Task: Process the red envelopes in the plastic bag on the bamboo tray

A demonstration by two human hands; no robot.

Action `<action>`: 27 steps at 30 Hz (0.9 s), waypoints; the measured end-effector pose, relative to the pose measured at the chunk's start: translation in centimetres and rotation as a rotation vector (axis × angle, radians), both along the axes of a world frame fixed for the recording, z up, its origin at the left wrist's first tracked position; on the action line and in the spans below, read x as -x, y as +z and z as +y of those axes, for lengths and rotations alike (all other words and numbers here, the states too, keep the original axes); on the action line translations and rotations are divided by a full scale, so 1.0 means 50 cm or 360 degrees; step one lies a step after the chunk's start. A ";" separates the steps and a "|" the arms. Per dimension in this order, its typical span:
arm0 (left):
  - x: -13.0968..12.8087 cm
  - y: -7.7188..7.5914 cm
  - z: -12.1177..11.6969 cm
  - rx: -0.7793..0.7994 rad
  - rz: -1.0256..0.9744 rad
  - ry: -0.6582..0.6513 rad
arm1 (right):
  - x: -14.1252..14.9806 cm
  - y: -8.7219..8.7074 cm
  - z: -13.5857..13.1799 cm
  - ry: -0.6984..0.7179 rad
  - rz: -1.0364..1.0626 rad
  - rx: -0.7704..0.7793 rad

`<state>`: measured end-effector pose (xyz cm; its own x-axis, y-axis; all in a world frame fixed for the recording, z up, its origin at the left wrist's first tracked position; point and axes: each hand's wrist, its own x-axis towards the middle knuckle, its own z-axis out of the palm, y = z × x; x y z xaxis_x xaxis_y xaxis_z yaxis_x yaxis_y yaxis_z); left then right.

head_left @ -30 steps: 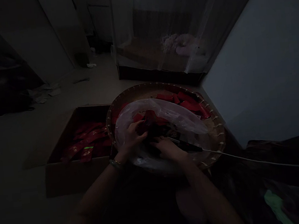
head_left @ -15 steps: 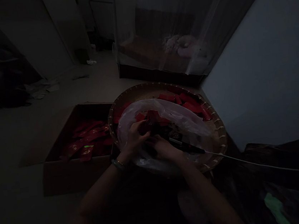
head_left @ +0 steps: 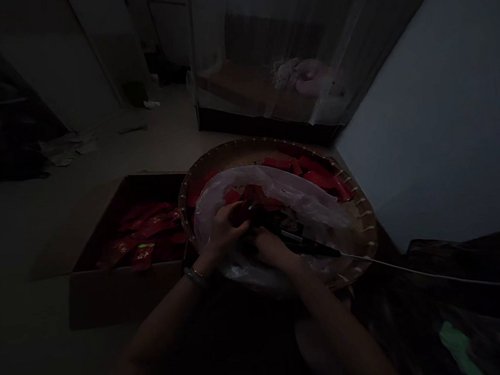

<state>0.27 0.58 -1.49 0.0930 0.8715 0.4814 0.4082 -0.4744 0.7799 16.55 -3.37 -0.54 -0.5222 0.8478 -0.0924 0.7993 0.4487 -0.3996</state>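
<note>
Head view: what is the left hand (head_left: 226, 228) doing?

Its grip is curled, thumb and fingers pinching a dark red packet (head_left: 239, 214) over the clear plastic (head_left: 271, 176) in the round tray (head_left: 366, 222).

And the right hand (head_left: 274, 247)?

Just beside the left, nearer the body, fingers toward the packet. Its fingertips are lost in shadow, so I cannot tell whether that grip is pressed together or spread.

What lies near it?

A black tool (head_left: 317, 247) with a pale cord (head_left: 413, 271) trailing right.

Any more red?

Yes: red pieces (head_left: 319, 178) along the tray's far side, and gold-marked packets (head_left: 150, 223) in the box (head_left: 127, 295) to the left, one bearing a green strip (head_left: 146, 245).
</note>
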 end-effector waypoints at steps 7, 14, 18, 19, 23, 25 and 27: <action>0.000 -0.002 0.002 0.0022 -0.0027 -0.0022 | -0.034 0.009 0.017 -0.0380 0.0599 -0.0044; -0.002 -0.004 0.004 0.0023 0.0043 -0.0176 | -0.085 0.030 0.016 -0.0908 0.1302 0.0206; -0.004 0.000 0.002 0.0064 0.0176 -0.0268 | -0.101 0.056 0.010 -0.1038 0.1682 0.0388; -0.004 0.001 0.001 0.0068 0.0208 -0.0292 | -0.104 0.066 0.008 -0.1049 0.1738 0.0415; -0.007 0.001 -0.004 0.0078 0.0258 -0.0369 | -0.110 0.106 0.003 -0.0995 0.1835 0.0434; -0.009 0.002 -0.006 0.0083 0.0272 -0.0389 | -0.107 0.117 0.006 -0.0936 0.1798 0.0389; -0.010 0.004 -0.007 0.0086 0.0302 -0.0399 | -0.100 0.122 0.012 -0.0883 0.1712 0.0303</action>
<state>0.79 0.21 -1.29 0.3919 0.8339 0.3886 0.4246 -0.5387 0.7277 21.54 -2.76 5.55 0.0188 0.9997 0.0167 0.0853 0.0150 -0.9962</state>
